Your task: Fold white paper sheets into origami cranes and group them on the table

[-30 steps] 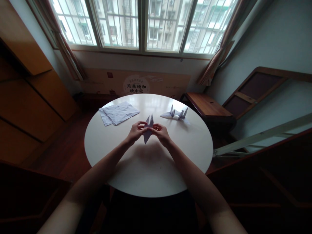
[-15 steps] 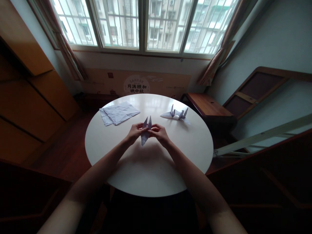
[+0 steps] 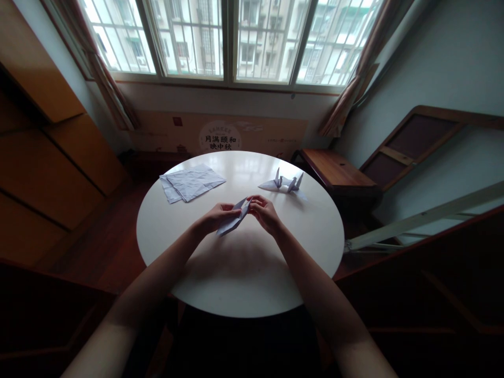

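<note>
A pale folded paper (image 3: 233,222), pointed at its ends, is held between my two hands above the white round table (image 3: 244,289). My left hand (image 3: 219,215) is closed on its left side, thumb on top. At the upper right tip, the fingers of my right hand (image 3: 264,211) pinch the paper; part of that tip is hidden behind them. Beyond my right hand, folded paper cranes (image 3: 292,185) stand close together on the table. Flat creased paper sheets (image 3: 195,182) lie stacked beyond my left hand.
A wooden bench (image 3: 336,167) stands just past the table's right edge. Behind the table, a printed cardboard panel (image 3: 275,131) leans below the barred window (image 3: 205,42). Wooden cabinets (image 3: 59,163) line the left side.
The folded paper has turned from nearly upright to slanting, its lower point swinging left. My right hand has shifted slightly right and up to its tip. Cranes and sheets have stayed put.
</note>
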Action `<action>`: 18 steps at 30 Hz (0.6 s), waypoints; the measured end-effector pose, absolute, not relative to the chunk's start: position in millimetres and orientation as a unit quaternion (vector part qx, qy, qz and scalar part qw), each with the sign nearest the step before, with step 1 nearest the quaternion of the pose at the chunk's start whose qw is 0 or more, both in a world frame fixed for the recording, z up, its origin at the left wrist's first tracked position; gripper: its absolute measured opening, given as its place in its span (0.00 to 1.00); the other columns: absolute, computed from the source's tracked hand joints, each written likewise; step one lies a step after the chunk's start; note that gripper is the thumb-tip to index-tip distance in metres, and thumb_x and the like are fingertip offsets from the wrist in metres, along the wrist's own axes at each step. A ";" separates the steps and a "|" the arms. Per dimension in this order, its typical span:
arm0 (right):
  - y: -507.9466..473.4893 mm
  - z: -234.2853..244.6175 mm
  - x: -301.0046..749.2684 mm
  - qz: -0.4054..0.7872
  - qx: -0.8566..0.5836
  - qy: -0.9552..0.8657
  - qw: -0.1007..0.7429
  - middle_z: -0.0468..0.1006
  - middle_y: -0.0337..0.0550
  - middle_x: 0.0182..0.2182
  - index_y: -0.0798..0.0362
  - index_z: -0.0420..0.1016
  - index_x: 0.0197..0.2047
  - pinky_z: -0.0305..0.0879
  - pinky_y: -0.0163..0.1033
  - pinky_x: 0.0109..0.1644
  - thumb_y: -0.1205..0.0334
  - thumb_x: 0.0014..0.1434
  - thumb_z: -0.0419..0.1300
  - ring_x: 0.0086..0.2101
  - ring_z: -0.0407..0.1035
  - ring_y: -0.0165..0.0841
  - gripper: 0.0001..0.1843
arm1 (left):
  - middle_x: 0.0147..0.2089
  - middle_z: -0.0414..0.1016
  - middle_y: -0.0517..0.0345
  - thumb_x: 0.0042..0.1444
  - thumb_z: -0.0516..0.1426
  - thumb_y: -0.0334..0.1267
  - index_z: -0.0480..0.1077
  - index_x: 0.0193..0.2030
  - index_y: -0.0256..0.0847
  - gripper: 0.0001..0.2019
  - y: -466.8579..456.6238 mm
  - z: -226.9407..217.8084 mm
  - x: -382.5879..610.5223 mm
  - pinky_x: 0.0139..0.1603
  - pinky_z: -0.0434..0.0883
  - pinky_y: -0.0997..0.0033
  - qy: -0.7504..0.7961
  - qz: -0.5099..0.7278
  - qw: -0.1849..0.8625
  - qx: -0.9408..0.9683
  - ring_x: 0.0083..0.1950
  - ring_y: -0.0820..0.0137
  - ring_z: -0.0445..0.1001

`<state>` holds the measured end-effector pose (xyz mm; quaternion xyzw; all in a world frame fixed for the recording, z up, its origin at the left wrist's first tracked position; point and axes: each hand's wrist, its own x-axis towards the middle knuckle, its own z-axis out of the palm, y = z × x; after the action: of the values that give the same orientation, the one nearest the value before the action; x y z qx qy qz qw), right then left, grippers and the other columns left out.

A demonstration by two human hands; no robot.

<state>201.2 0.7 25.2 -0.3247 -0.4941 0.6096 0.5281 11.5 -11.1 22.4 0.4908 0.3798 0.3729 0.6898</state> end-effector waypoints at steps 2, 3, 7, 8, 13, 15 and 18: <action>1.9 25.4 204.8 0.579 -0.332 -0.534 0.518 0.76 0.37 0.25 0.54 0.75 0.31 0.67 0.38 0.36 0.61 0.42 0.68 0.27 0.69 0.29 0.11 | 0.26 0.76 0.54 0.44 0.70 0.43 0.76 0.35 0.31 0.17 -11.4 23.6 10.0 0.23 0.64 0.77 0.377 0.344 0.706 0.491 0.23 0.73 0.72; 2.8 25.8 207.3 0.560 -0.336 -0.561 0.508 0.77 0.38 0.26 0.54 0.76 0.30 0.67 0.38 0.35 0.61 0.42 0.68 0.28 0.70 0.29 0.10 | 0.27 0.77 0.52 0.44 0.70 0.42 0.75 0.37 0.31 0.18 -11.8 24.4 9.7 0.25 0.67 0.75 0.375 0.328 0.718 0.486 0.25 0.70 0.75; 6.0 27.0 216.2 0.485 -0.357 -0.655 0.457 0.78 0.41 0.27 0.55 0.75 0.28 0.68 0.39 0.35 0.60 0.43 0.68 0.29 0.72 0.32 0.09 | 0.30 0.79 0.47 0.44 0.69 0.37 0.73 0.39 0.32 0.17 -14.2 28.1 12.4 0.37 0.76 0.64 0.362 0.293 0.762 0.451 0.34 0.60 0.80; 6.4 26.7 217.3 0.461 -0.361 -0.672 0.454 0.78 0.41 0.27 0.54 0.75 0.28 0.68 0.39 0.35 0.60 0.45 0.68 0.29 0.72 0.32 0.09 | 0.29 0.78 0.49 0.44 0.68 0.35 0.72 0.39 0.32 0.16 -14.9 28.8 13.9 0.38 0.76 0.62 0.359 0.295 0.765 0.446 0.34 0.59 0.81; 3.6 23.3 213.3 0.314 -0.345 -0.729 0.501 0.74 0.41 0.30 0.53 0.75 0.28 0.68 0.38 0.34 0.60 0.52 0.65 0.30 0.70 0.31 0.06 | 0.31 0.78 0.51 0.47 0.66 0.36 0.72 0.39 0.33 0.13 -16.6 29.5 19.8 0.39 0.78 0.58 0.365 0.328 0.751 0.441 0.34 0.59 0.81; 1.0 22.3 209.4 0.275 -0.338 -0.737 0.517 0.73 0.41 0.30 0.53 0.75 0.29 0.68 0.38 0.34 0.61 0.54 0.63 0.30 0.69 0.31 0.05 | 0.32 0.79 0.48 0.49 0.66 0.41 0.73 0.39 0.32 0.15 -16.0 27.8 20.2 0.39 0.78 0.59 0.374 0.351 0.737 0.441 0.34 0.60 0.81; -2.3 20.8 204.0 0.261 -0.335 -0.734 0.530 0.71 0.40 0.31 0.53 0.74 0.30 0.69 0.38 0.35 0.62 0.55 0.63 0.31 0.70 0.30 0.05 | 0.33 0.80 0.46 0.48 0.67 0.45 0.74 0.40 0.30 0.19 -14.7 23.9 19.9 0.40 0.78 0.61 0.369 0.373 0.724 0.448 0.35 0.60 0.81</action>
<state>204.0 -2.3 20.8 -0.3351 -0.7340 0.2608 0.5301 19.9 -14.7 23.9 0.4482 0.3693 0.3731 0.7236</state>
